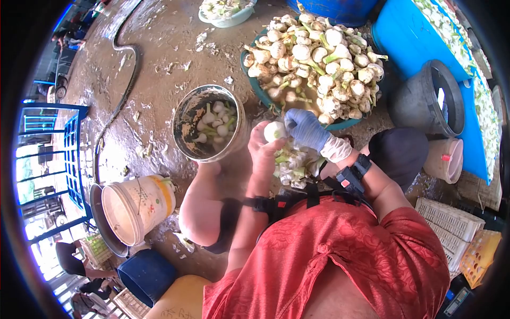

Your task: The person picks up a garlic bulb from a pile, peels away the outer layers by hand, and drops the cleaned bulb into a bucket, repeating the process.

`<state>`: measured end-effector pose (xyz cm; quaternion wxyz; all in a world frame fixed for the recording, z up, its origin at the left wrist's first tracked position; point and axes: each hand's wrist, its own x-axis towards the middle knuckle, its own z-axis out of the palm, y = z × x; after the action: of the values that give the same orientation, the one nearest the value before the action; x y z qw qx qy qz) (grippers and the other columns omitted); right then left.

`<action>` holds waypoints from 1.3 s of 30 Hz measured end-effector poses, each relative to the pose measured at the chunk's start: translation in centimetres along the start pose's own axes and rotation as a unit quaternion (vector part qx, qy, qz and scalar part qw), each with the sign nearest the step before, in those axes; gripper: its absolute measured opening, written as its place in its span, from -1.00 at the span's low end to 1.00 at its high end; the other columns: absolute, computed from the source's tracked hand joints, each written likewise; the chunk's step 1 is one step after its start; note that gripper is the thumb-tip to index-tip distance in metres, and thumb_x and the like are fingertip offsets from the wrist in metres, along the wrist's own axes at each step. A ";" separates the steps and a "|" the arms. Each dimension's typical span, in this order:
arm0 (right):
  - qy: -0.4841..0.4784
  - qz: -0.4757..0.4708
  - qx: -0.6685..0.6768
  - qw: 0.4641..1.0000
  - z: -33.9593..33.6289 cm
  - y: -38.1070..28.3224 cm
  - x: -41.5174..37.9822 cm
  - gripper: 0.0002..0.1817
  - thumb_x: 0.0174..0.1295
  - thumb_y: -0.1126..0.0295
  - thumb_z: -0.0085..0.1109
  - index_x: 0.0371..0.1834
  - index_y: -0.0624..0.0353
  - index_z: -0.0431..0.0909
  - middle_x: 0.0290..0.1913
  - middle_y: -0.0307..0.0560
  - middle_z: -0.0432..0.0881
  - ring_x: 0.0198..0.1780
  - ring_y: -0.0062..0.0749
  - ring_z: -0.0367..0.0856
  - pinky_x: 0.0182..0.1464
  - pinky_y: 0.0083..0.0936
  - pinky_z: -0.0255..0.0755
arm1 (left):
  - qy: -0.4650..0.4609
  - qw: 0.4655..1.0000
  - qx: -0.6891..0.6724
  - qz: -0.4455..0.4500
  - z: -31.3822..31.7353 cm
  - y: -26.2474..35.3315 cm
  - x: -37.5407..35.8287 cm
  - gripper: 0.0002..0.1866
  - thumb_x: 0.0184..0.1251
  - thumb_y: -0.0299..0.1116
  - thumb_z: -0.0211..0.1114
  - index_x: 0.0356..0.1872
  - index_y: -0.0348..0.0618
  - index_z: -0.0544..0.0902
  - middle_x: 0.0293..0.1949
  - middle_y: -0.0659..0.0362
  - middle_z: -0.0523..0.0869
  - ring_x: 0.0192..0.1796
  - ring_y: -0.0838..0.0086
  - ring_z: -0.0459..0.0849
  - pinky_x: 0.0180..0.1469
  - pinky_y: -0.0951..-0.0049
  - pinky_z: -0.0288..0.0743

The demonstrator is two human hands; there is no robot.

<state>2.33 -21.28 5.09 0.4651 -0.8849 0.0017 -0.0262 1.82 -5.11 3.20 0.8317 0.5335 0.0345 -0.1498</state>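
Observation:
My left hand (262,148) is closed around a peeled white garlic bulb (274,131) in front of my body. My right hand (306,129), in a blue glove, is closed against the bulb's right side; anything in its fingers is hidden. Below both hands lies a pile of garlic peelings (295,162) between my legs. Just beyond them stands a green tub (258,91) heaped with unpeeled garlic bulbs (326,66) on short stems. To the left of my hands, a bucket (178,117) holds several peeled garlic bulbs (217,119) in what looks like water.
A dark hose (133,80) runs across the wet, littered floor (159,69). White buckets (139,204) and a blue barrel (146,276) are at left. A grey bucket (419,101), blue troughs (409,37) and crates (451,228) line the right. Another person (69,258) is at lower left.

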 end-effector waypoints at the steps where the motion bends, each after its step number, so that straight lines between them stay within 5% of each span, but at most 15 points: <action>1: 0.001 0.000 0.000 1.000 0.2 0.5 0.1 -0.91 0.06 0.42 0.15 -0.47 0.19 0.50 -0.48 0.11 0.55 -0.38 0.02 0.57 -0.32 -0.25 0.43 | -0.001 1.000 0.000 0.000 0.2 0.5 -0.1 -0.47 -0.08 -0.59 0.38 0.03 -0.24 0.47 -0.16 0.16 0.63 -0.22 0.51 0.60 -0.27 0.58 0.49; 3: 0.042 -0.005 -0.001 0.999 0.3 1.3 0.3 -0.92 0.05 0.44 0.16 -0.45 0.20 0.51 -0.47 0.07 0.57 -0.40 -0.08 0.58 -0.31 -0.34 0.46 | -0.028 0.991 -0.122 -0.056 0.6 1.3 0.0 -0.43 -0.13 -0.54 0.39 0.03 -0.26 0.45 -0.25 0.19 0.61 -0.33 0.54 0.56 -0.33 0.60 0.44; 9: 0.021 0.006 0.240 0.970 -1.2 -1.7 -0.8 -0.83 0.09 0.46 0.28 -0.25 0.22 0.58 -0.40 -0.10 0.62 -0.35 -0.47 0.57 -0.24 -0.52 0.48 | 0.010 0.996 -0.065 -0.060 0.5 0.9 0.2 -0.46 -0.09 -0.52 0.39 0.03 -0.27 0.46 -0.27 0.19 0.62 -0.39 0.60 0.54 -0.41 0.65 0.37; 12: 0.031 -0.053 0.111 0.992 0.1 -1.2 -1.3 -0.72 0.11 0.38 0.34 -0.11 0.17 0.59 -0.31 -0.27 0.60 -0.29 -0.63 0.53 -0.20 -0.68 0.49 | -0.011 1.000 0.018 -0.012 0.5 -0.2 0.2 -0.44 -0.07 -0.50 0.40 0.06 -0.29 0.45 -0.27 0.21 0.62 -0.40 0.62 0.53 -0.41 0.66 0.37; 17: 0.002 0.029 0.331 0.943 0.5 0.3 -0.3 -0.78 0.06 0.41 0.37 -0.24 0.21 0.60 -0.36 -0.22 0.63 -0.32 -0.61 0.54 -0.24 -0.58 0.46 | 0.008 0.999 0.008 -0.052 0.5 0.5 0.0 -0.49 -0.06 -0.58 0.39 0.02 -0.27 0.47 -0.28 0.23 0.63 -0.43 0.64 0.52 -0.43 0.67 0.36; 21: -0.008 0.081 0.193 0.978 0.1 0.0 -1.3 -0.79 0.05 0.39 0.36 -0.29 0.22 0.59 -0.44 -0.19 0.61 -0.38 -0.56 0.56 -0.30 -0.53 0.45 | 0.018 0.999 -0.028 -0.008 0.8 0.3 0.1 -0.41 -0.05 -0.62 0.37 0.10 -0.22 0.41 -0.17 0.21 0.64 -0.25 0.57 0.58 -0.26 0.59 0.45; 24: 0.053 -0.001 0.082 0.995 0.2 -0.8 -1.7 -0.82 0.01 0.40 0.33 -0.37 0.24 0.58 -0.45 0.06 0.60 -0.43 -0.15 0.59 -0.30 -0.38 0.47 | 0.001 0.998 -0.062 0.032 1.2 -0.1 0.0 -0.39 -0.06 -0.67 0.35 0.13 -0.20 0.41 -0.10 0.18 0.63 -0.14 0.52 0.60 -0.13 0.56 0.49; 27: 0.035 -0.017 0.033 0.999 0.0 -0.7 -1.5 -0.87 0.03 0.42 0.27 -0.39 0.21 0.57 -0.45 0.09 0.59 -0.40 -0.04 0.59 -0.29 -0.35 0.47 | 0.000 0.999 -0.049 0.021 1.2 0.2 -0.1 -0.35 -0.07 -0.72 0.32 0.16 -0.19 0.39 -0.07 0.17 0.61 -0.07 0.49 0.60 -0.02 0.53 0.49; 33: 0.070 -0.042 0.070 0.994 -1.1 -0.4 0.0 -0.92 0.06 0.43 0.18 -0.42 0.19 0.55 -0.45 0.05 0.59 -0.39 -0.04 0.58 -0.29 -0.33 0.47 | -0.049 0.990 -0.127 -0.022 0.6 0.5 -0.1 -0.31 -0.09 -0.57 0.42 0.17 -0.16 0.37 -0.07 0.19 0.59 -0.09 0.47 0.60 -0.07 0.50 0.51; 39: 0.079 -0.012 0.012 0.997 -0.9 0.2 0.4 -0.91 0.05 0.42 0.17 -0.40 0.18 0.57 -0.40 0.08 0.62 -0.35 -0.03 0.60 -0.26 -0.31 0.48 | -0.090 0.981 -0.165 -0.056 -0.5 -0.5 0.2 -0.41 0.10 -0.23 0.36 0.14 -0.23 0.39 -0.03 0.12 0.57 -0.02 0.37 0.57 -0.08 0.43 0.50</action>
<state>2.68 -22.13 5.48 0.4734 -0.8746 0.0278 -0.1010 1.94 -4.87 2.51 0.8982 0.3709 0.0136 -0.2355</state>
